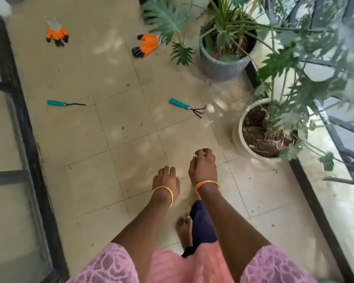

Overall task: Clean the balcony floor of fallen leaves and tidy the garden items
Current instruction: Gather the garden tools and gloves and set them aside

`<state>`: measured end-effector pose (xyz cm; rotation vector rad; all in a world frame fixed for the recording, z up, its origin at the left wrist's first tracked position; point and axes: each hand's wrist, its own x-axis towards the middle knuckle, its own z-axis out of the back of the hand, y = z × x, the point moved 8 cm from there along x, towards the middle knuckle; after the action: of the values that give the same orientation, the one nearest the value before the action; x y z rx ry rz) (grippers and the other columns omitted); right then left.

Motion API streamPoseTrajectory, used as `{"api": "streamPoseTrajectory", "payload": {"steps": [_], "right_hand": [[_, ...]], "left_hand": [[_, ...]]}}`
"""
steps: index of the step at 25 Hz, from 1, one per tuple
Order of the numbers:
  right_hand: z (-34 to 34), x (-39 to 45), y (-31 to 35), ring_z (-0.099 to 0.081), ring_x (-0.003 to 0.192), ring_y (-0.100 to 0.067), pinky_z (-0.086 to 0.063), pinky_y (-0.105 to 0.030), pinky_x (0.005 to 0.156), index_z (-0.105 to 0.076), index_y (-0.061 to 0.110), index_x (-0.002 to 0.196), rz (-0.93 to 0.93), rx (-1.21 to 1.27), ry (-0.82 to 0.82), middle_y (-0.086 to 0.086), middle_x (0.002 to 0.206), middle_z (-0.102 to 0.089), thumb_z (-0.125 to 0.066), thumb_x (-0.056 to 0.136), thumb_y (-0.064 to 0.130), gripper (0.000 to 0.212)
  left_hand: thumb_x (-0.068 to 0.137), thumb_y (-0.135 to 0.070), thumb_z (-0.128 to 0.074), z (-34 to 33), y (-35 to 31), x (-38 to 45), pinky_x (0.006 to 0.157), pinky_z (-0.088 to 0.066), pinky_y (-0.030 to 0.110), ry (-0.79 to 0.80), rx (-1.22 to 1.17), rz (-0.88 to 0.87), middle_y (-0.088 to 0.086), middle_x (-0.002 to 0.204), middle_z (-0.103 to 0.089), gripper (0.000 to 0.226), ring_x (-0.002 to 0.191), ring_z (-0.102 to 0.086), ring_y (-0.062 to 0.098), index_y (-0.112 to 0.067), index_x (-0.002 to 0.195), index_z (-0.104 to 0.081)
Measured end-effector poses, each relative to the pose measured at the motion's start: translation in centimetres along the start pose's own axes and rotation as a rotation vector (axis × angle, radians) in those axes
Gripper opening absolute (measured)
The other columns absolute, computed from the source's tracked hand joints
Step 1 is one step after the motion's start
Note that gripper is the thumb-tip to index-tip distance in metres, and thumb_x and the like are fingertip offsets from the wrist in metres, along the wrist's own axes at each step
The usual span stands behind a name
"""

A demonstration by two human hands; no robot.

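Both hands hang over the beige tiled floor, holding nothing. My left hand has its fingers loosely curled downward. My right hand, a little farther out, also has loosely curled fingers. Ahead on the tiles lie two teal-handled tools: a small hand rake to the right and a thin weeder to the left. Farther off lie two orange-and-black garden gloves, one at the left and one beside the plants. Small dark bits of leaf litter dot the tiles.
A grey pot with a big-leaved plant stands at the back right. A white pot of soil and leafy stems stands nearer, by the railing. A black-framed glass door runs along the left. My bare foot is below my hands.
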<state>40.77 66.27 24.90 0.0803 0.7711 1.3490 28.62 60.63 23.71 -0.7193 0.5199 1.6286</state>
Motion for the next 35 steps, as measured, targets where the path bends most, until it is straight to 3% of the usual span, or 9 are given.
{"api": "streamPoseTrajectory", "payload": {"steps": [9,16,20,23,26,29,31,35], "right_hand": [[-1.1,12.8,5.6,-0.046,0.114,-0.028,-0.049,-0.037,0.084,-0.052,0.007,0.119,0.062,-0.224,0.243,-0.011,0.128,-0.044,-0.045,0.092,0.015,0.029],[-6.2,22.2,7.2,-0.061,0.097,-0.033,-0.05,-0.033,0.079,-0.061,0.011,0.105,-0.123,-0.202,0.427,-0.014,0.106,-0.064,-0.052,0.087,0.014,0.02],[-10.7,30.5,4.3,-0.061,0.102,-0.031,-0.05,-0.031,0.088,-0.062,0.009,0.108,-0.308,-0.047,0.324,-0.016,0.111,-0.065,-0.057,0.085,0.008,0.024],[-13.8,36.4,1.9,-0.053,0.114,-0.033,-0.042,-0.034,0.096,-0.05,0.009,0.128,-0.283,-0.193,0.248,-0.016,0.127,-0.052,-0.056,0.087,0.006,0.041],[-16.8,39.9,-0.2,-0.053,0.114,-0.037,-0.045,-0.042,0.092,-0.038,0.012,0.138,-0.224,-0.289,0.186,-0.015,0.134,-0.043,-0.052,0.088,0.002,0.053],[-20.0,41.3,-1.4,-0.057,0.105,-0.039,-0.05,-0.044,0.084,-0.04,0.015,0.135,-0.175,-0.411,0.21,-0.017,0.126,-0.045,-0.051,0.091,0.008,0.046],[-21.4,40.8,-1.4,-0.059,0.096,-0.038,-0.05,-0.041,0.076,-0.043,0.012,0.131,-0.119,-0.484,0.234,-0.016,0.121,-0.045,-0.05,0.093,0.01,0.038],[-21.4,37.7,0.8,-0.061,0.092,-0.034,-0.051,-0.039,0.074,-0.046,0.01,0.129,-0.014,-0.485,0.247,-0.015,0.121,-0.046,-0.049,0.091,0.003,0.038]], "left_hand": [[0.097,-0.024,-0.042,8.5,1.4,11.7,0.103,-0.036,0.037,0.075,-0.085,0.072,0.01,0.144,-0.035,0.047,0.132,-0.035,0.026,-0.012,0.141,-0.032],[0.094,-0.018,-0.049,13.0,4.4,23.1,0.104,-0.035,0.039,0.074,-0.049,0.017,0.01,0.146,-0.031,0.055,0.133,-0.033,0.028,-0.016,0.143,-0.027],[0.088,-0.009,-0.059,10.5,6.1,33.4,0.112,-0.028,0.041,0.138,0.031,-0.066,0.011,0.157,-0.011,0.076,0.142,-0.019,0.03,-0.021,0.15,-0.017],[0.091,-0.009,-0.054,7.8,5.6,40.8,0.113,-0.025,0.042,0.172,0.052,-0.148,0.01,0.159,-0.001,0.074,0.143,-0.015,0.03,-0.023,0.152,-0.012],[0.092,-0.006,-0.052,5.5,4.8,45.3,0.115,-0.024,0.044,0.151,-0.078,-0.214,0.008,0.159,0.001,0.078,0.145,-0.011,0.029,-0.026,0.152,-0.008],[0.087,0.001,-0.057,2.7,4.7,46.6,0.113,-0.029,0.046,0.134,-0.122,-0.273,0.006,0.16,0.005,0.091,0.146,-0.01,0.029,-0.028,0.152,-0.001],[0.087,0.002,-0.057,1.1,4.9,46.3,0.112,-0.03,0.045,0.155,-0.081,-0.303,0.007,0.16,0.002,0.09,0.145,-0.012,0.031,-0.027,0.152,-0.002],[0.089,-0.004,-0.057,1.3,6.5,44.2,0.106,-0.038,0.042,0.183,-0.027,-0.302,0.012,0.146,-0.034,0.07,0.132,-0.035,0.03,-0.017,0.148,-0.023]]}}
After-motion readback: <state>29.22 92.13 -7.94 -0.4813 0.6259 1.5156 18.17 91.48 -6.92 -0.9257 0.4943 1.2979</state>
